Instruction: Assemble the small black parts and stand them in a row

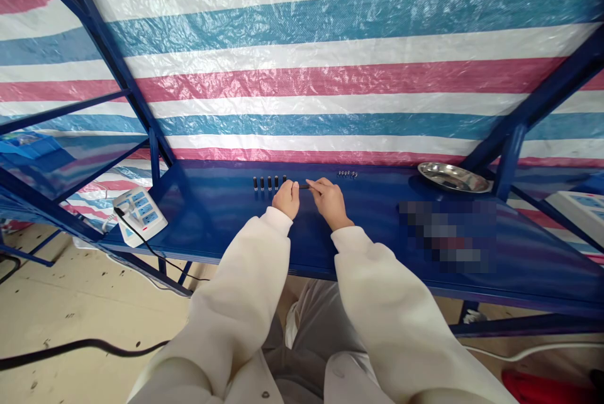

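Note:
Both my hands rest near the back of a glossy blue shelf [368, 228], close together. My left hand [287, 197] is curled into a fist. My right hand [329, 199] is closed too, its fingers pinching a small dark rod-like piece [303, 187] that spans the gap between the two hands. Just beyond my left hand stands a row of several small dark upright cylinders [268, 183]. A short row of tiny metal parts [347, 173] lies farther back, to the right of my right hand.
A round metal dish [453, 177] sits at the shelf's back right beside a blue frame post [509, 158]. A white power strip [140, 215] with a black cable lies at the left edge. A striped tarp [330, 58] hangs behind.

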Demonstrator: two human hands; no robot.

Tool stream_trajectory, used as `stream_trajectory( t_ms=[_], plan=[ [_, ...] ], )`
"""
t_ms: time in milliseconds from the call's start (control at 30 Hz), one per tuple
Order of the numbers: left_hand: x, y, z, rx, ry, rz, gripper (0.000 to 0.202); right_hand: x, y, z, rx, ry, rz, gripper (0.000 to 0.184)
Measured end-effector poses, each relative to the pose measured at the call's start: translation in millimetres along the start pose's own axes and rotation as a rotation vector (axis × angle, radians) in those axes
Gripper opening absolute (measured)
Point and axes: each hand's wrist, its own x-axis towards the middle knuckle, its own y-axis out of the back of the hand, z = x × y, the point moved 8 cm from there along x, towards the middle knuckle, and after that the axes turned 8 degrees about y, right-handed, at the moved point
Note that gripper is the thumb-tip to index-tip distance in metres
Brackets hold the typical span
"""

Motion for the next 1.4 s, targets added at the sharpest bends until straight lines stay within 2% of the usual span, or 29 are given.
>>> stream_trajectory(
  t_ms=[367,600,800,967,1033,1133,1233,1400],
  plan=[
    [4.3,0.3,-6.4,-0.138,0.007,0.032,0.034,0.2,4.0,-1.3,0.028,0.004,0.042,0.029],
    [4.2,1.0,-7.1,-0.223,-0.019,0.029,0.021,1.5,10.5,-9.4,-0.055,0.079,0.085,0.025],
    [4.7,-0.4,-6.9,-0.22,-0.047,0.035,0.012,-0.8,8.3,-3.5,-0.159,0.004,0.039,0.023],
    [7.9,6.7,-15.8,-0.267,0.045,0.11,0.012,-4.8,9.2,13.0,-0.203,-0.13,0.034,0.026],
    [8.5,6.2,-18.1,-0.285,0.066,0.107,0.012,-5.4,11.3,16.5,-0.19,-0.157,0.057,0.027],
    [7.8,-1.4,-15.7,-0.26,0.029,0.028,0.015,-2.0,8.3,10.3,-0.08,-0.078,0.06,0.028],
    [5.0,-9.6,-8.8,-0.223,-0.061,-0.059,0.016,1.6,-1.2,-1.8,0.056,0.053,-0.005,0.026],
    [3.5,-13.9,-5.4,-0.197,-0.114,-0.093,0.016,1.9,-10.5,-8.1,0.089,0.103,-0.117,0.023]
  ],
)
